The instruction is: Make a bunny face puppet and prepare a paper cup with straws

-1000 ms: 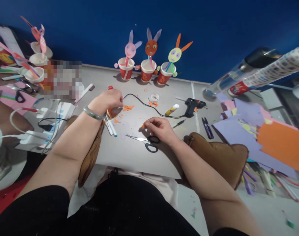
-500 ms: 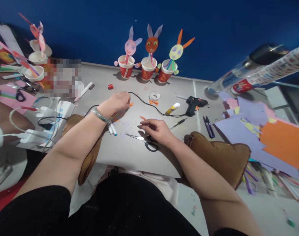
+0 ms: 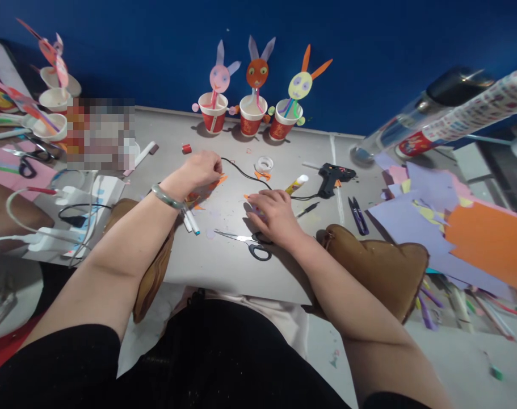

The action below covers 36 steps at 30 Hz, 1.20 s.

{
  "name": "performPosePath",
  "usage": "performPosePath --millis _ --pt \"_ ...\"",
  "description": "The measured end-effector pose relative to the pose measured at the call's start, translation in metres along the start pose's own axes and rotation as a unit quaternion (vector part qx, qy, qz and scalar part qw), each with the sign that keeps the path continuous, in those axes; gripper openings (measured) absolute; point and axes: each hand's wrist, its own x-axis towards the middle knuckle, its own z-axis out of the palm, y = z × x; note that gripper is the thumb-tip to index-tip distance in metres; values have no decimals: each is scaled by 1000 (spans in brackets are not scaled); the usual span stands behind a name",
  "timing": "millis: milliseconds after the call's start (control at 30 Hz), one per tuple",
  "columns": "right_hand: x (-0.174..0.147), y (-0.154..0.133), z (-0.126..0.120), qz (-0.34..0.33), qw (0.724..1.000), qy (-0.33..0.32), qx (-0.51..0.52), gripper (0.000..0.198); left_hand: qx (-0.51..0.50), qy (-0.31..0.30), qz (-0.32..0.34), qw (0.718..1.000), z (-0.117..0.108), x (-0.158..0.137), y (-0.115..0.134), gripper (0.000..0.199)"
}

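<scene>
My left hand (image 3: 202, 169), wearing a bracelet, is closed with its fingers curled down beside orange paper scraps (image 3: 221, 180). Whether a scrap is between the fingertips is hidden. My right hand (image 3: 279, 218) is open, fingers stretched out low over the table near purple bits and a small orange scrap at its fingertips. Scissors (image 3: 241, 238) lie just below it, one handle loop partly covered by the hand. A glue stick (image 3: 297, 183) and a black pen (image 3: 308, 209) lie beyond it. Near my left wrist are white markers (image 3: 190, 220).
Three paper cups with rabbit faces (image 3: 253, 116) stand along the blue wall. A glue gun (image 3: 335, 177), tape roll (image 3: 264, 165) and purple snips (image 3: 358, 216) lie on the table. Coloured paper (image 3: 403, 218) is at right, a power strip (image 3: 99, 213) at left. Brown cushions (image 3: 377, 267) edge the table.
My right hand has shifted a little and spread its fingers flatter toward the table. The left hand stays by the orange scraps, more of which now show. The whole view has shifted slightly.
</scene>
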Motion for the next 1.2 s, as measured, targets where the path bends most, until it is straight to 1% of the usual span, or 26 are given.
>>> performPosePath --millis 100,233,300,333,433,500,567,633,667,733,800,867,933,1000,1067,1133,1200 --pt "-2 -8 2 -38 997 -70 -12 41 28 2 -1 1000 3 1 1 28" --pt "-4 -25 5 -103 977 -180 55 69 76 -20 -9 997 5 1 4 27" --pt "-5 -30 6 -121 966 -207 91 78 93 -29 -16 995 4 0 7 26" --pt "-5 -31 7 -121 966 -206 99 80 99 -34 -18 994 3 0 8 25" --pt "-6 -28 9 -102 976 -171 86 79 107 -55 -18 993 2 -2 11 23" --pt "-6 -26 9 -105 977 -163 84 79 108 -62 -9 992 2 -3 11 23" --pt "-6 -25 7 -119 971 -172 112 81 94 -58 1 994 2 -4 10 20" --pt "-5 -24 5 -120 970 -160 139 78 56 -50 5 997 1 -5 7 16" --pt "-5 -23 4 -113 973 -139 147 74 27 -47 3 999 1 -5 5 13" --pt "-4 -21 2 -81 982 -71 155 60 -42 -45 2 998 -1 -5 4 8" --pt "-2 -19 0 -25 985 11 169 45 -119 -46 9 992 -4 -6 5 5" --pt "-1 -16 -1 48 974 75 208 37 -198 -62 26 978 -5 -7 10 5" --pt "1 -15 -1 121 946 103 283 37 -270 -91 46 957 -5 -10 17 6" --pt "4 -15 -2 179 903 103 377 42 -328 -113 72 935 -2 -15 27 8" --pt "6 -16 -3 214 862 95 449 46 -367 -136 100 915 3 -21 36 12" --pt "7 -17 -4 229 841 88 482 45 -393 -157 115 899 8 -27 42 17" --pt "7 -17 -5 233 837 90 487 43 -408 -170 122 889 12 -31 45 19"
